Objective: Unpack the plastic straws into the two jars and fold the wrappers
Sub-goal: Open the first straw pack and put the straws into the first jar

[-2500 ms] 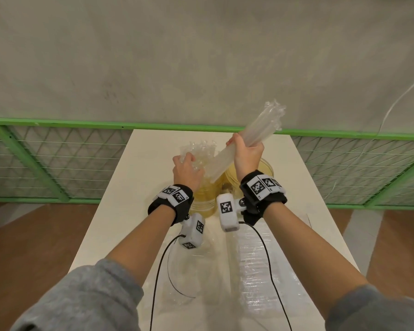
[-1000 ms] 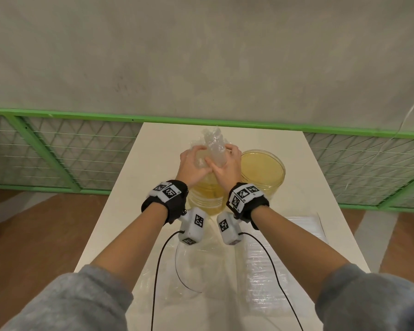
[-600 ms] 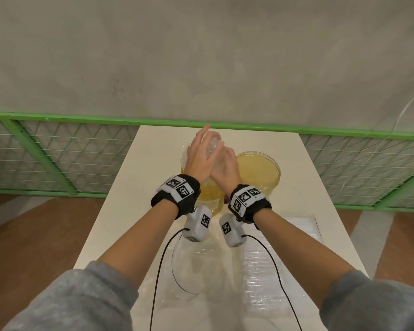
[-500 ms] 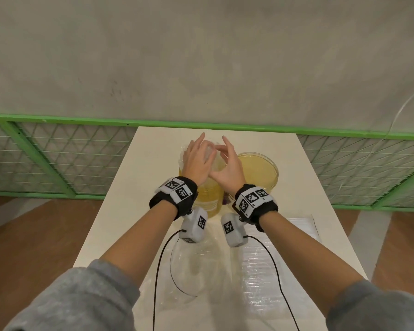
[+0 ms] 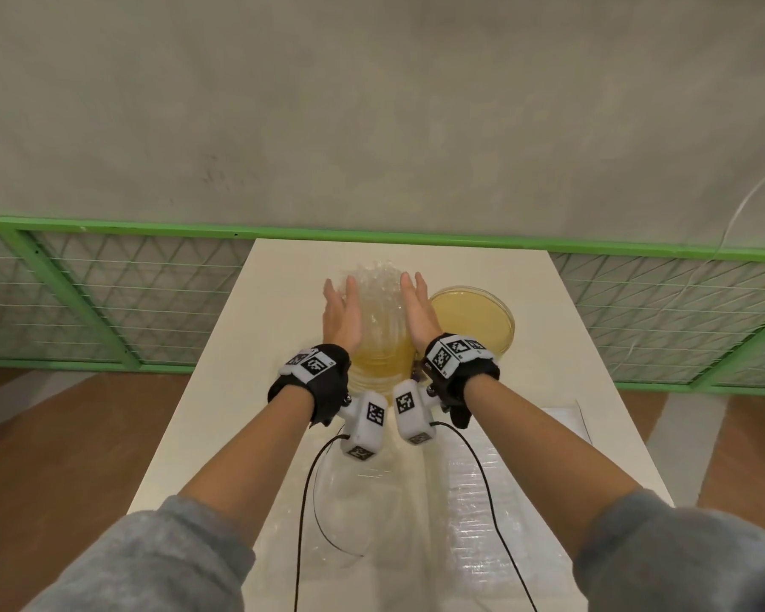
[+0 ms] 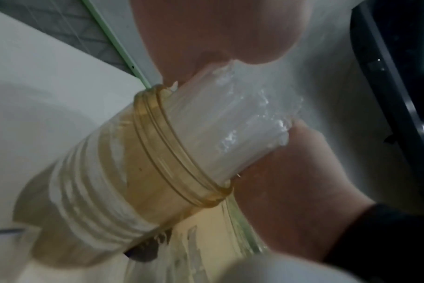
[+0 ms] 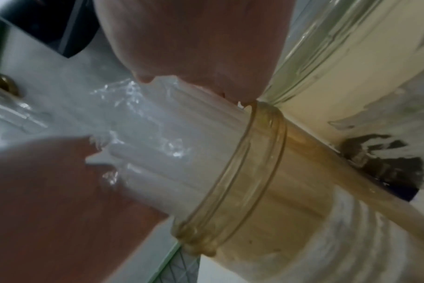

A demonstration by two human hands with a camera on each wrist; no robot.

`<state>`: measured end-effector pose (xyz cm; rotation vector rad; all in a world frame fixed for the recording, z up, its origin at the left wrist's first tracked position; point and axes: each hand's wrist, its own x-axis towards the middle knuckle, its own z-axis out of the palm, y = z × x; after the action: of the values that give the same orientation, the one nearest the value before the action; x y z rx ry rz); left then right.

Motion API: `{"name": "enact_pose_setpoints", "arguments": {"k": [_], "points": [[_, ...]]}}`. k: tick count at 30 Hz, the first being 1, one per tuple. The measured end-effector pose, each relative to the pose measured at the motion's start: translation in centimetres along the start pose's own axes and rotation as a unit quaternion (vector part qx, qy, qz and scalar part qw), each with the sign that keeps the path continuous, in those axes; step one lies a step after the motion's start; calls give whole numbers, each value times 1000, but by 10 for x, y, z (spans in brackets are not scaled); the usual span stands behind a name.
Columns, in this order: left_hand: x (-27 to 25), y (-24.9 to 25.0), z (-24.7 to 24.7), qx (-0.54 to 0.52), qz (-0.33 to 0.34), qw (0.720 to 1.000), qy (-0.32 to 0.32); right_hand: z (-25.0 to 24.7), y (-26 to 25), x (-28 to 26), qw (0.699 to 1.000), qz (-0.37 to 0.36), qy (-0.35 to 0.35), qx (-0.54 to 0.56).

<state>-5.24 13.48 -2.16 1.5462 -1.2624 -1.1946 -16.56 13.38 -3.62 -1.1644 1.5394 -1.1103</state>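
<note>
Standing in the left amber jar (image 5: 378, 360) on a cream table (image 5: 257, 346), a bundle of clear plastic straws (image 5: 378, 298) rises well above the rim; the left hand (image 5: 341, 318) and right hand (image 5: 418, 313) flank it, palms facing each other, fingers straight and held together; the wrist views show both palms against the bundle's sides; a second amber jar (image 5: 473, 322) stands just right, touching or nearly so; clear wrappers (image 5: 482, 514) lie flat on the near table.
</note>
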Motion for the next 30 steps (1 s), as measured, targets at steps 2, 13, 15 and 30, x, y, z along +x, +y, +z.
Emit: {"name": "enact_pose_setpoints", "arguments": {"k": [2,13,15,30], "points": [[1,-2,6,5,13,1000,-27,5,4,0,999,-18,-13,-31],[3,-22,-13,73,152,983,-68,2,21,-9,988,-114,2,-103],[6,-24,-15,118,172,975,-75,3,25,-8,985,-105,-26,-136],[-59,-168,-73,428,-32,888,-163,54,116,-147,989,75,-83,-93]]}}
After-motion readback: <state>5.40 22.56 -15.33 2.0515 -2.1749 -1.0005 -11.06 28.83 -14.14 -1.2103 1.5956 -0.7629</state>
